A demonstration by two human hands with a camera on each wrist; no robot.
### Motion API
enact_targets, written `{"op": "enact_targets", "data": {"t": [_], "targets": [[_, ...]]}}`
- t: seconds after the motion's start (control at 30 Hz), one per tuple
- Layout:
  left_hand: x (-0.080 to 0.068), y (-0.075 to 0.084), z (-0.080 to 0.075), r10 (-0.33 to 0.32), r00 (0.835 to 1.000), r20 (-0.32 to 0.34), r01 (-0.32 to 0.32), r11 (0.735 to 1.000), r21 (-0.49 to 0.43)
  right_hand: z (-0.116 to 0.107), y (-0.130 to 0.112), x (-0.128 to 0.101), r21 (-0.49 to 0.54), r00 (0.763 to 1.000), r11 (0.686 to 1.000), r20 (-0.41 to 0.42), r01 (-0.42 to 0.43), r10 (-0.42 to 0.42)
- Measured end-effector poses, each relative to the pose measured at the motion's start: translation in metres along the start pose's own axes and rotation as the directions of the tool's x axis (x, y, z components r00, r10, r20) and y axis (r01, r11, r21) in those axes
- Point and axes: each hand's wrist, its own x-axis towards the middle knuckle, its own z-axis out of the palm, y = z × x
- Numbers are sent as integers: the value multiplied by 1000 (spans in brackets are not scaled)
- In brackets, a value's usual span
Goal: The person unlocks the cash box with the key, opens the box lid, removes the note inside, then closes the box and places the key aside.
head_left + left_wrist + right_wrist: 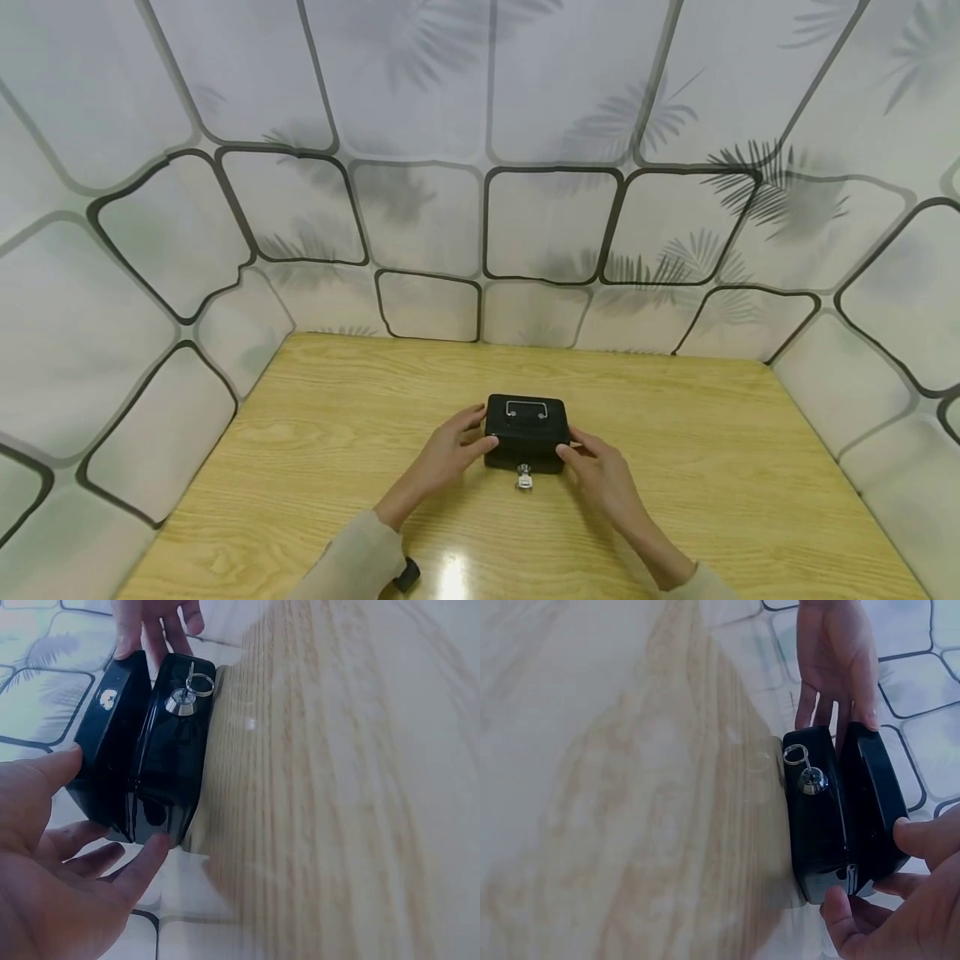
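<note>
Backdrop (525, 125): pale panels with dark rounded outlines and leaf shadows, wrapping three sides. Wooden bench (712, 467), light grain, glare spot near the front edge.

Black cash box (527, 429) sits mid-bench, lid down, metal carry handle (526, 408) lying flat on the lid. Key (523, 479) is in the front lock, ring hanging on it; wrist views show the lock barrel and ring clearly (184, 697).

Left hand (448, 450): grip on the box's left end, thumb at the front corner, fingers along the lid edge, lightly curled around it. Right hand (600, 471): same on the right end, thumb at the front corner, fingers against the side. Both hands touch the box; box bottom rests on the bench.

Small dark object (407, 574) at the left sleeve near the front edge, can't tell what it is.
</note>
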Motion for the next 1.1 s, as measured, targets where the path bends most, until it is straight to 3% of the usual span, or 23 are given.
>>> {"op": "enact_targets", "data": {"t": [0.33, 0.63, 0.9, 1.1], "targets": [[4, 8, 2, -52, 997, -57, 48, 997, -65, -3, -7, 6, -10, 998, 998, -3, 68, -68], [8, 13, 5, 1, 989, -148, -9, 998, -59, -3, -12, 14, 17, 996, 996, -33, 83, -82], [18, 18, 5, -23, 974, -225, 14, 999, -43, -6, -17, 26, -2, 993, 995, -64, 95, -95], [25, 17, 2, -9, 962, -274, 6, 1000, -10, -9, -12, 32, -19, 994, 994, -33, 106, -106]]}}
